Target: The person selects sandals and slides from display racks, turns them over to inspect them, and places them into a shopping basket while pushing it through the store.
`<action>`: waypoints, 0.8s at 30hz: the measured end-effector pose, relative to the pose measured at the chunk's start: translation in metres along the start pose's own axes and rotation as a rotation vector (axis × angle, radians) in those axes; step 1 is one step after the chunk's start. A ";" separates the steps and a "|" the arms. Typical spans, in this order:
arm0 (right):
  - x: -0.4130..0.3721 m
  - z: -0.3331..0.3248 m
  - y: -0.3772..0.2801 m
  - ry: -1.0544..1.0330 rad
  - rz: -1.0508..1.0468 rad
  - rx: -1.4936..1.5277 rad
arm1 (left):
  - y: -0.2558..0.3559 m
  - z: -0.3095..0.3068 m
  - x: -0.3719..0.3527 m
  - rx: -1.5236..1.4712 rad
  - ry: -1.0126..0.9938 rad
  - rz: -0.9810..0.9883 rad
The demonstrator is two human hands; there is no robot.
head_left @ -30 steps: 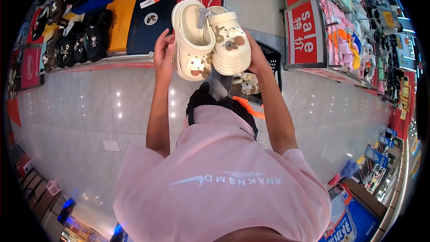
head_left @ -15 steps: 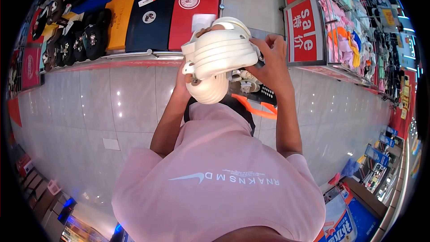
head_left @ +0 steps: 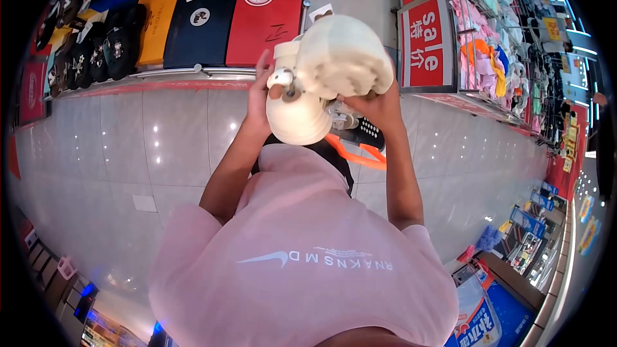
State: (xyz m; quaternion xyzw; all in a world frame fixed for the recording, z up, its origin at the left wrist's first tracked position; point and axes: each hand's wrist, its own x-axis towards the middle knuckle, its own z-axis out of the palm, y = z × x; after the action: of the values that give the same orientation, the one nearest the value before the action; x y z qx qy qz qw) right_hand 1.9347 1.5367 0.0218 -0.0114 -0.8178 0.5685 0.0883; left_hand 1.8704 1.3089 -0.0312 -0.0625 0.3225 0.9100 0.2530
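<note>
Two cream ridged clogs are in front of my chest. The upper clog is blurred, its underside partly turned toward me. My right hand is closed on its right end, thumb underneath. The lower clog hangs at the left, its strap and round rivet showing. My left hand holds this clog from the left side, one finger sticking up beside it and the others partly hidden. Below the clogs, partly covered, are a pale shoe and a black item with white dots, near an orange handle.
Ahead is a display stand with a red shoebox, a navy shoebox, a yellow shoebox and black clogs. At right, a red sale sign fronts a rack of clothes. Grey floor tiles surround me.
The upper clog has swung round, its underside now tilting toward me. My right hand has moved from pinching its edge to gripping it from below. The view has shifted slightly right.
</note>
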 end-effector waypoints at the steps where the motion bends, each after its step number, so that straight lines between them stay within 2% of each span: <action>1: -0.001 0.000 0.006 0.003 0.039 0.093 | 0.006 0.009 -0.003 -0.069 0.050 -0.014; 3: -0.003 0.002 0.010 0.026 0.111 0.257 | 0.014 0.018 -0.007 -0.131 0.071 0.001; 6: -0.011 0.007 0.016 0.099 0.232 0.373 | 0.033 0.022 -0.010 0.023 -0.030 0.047; 8: -0.018 0.015 0.028 0.147 0.384 0.540 | 0.046 0.011 -0.006 0.227 -0.071 0.094; 10: -0.026 0.025 0.032 0.180 0.441 0.739 | 0.066 0.003 -0.006 0.376 -0.181 0.146; 11: -0.029 0.033 0.028 0.210 0.467 0.876 | 0.078 0.003 -0.008 0.561 -0.262 0.171; 12: -0.031 0.038 0.029 0.241 0.491 1.015 | 0.088 0.010 -0.013 0.565 -0.288 0.157; 14: -0.038 0.044 0.049 0.164 0.497 1.173 | 0.104 0.024 -0.027 0.576 -0.341 0.123; 17: -0.039 0.048 0.066 0.021 0.478 1.295 | 0.108 0.038 -0.040 0.752 -0.400 0.197; 20: -0.046 0.047 0.079 -0.006 0.677 1.527 | 0.110 0.043 -0.048 0.773 -0.487 0.217; 21: -0.041 0.047 0.061 0.107 0.786 1.391 | 0.106 0.050 -0.050 0.763 -0.438 0.212; 23: -0.019 0.042 0.022 -0.119 0.546 1.562 | 0.101 0.045 -0.044 0.712 -0.505 0.259; 24: -0.014 0.041 0.014 -0.201 0.344 1.572 | 0.100 0.043 -0.041 0.687 -0.537 0.281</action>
State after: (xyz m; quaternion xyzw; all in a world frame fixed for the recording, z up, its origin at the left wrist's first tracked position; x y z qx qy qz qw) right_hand 1.9410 1.5014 -0.0069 -0.0207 -0.1699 0.9809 -0.0920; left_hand 1.8583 1.2519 0.0696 0.3073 0.5340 0.7597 0.2079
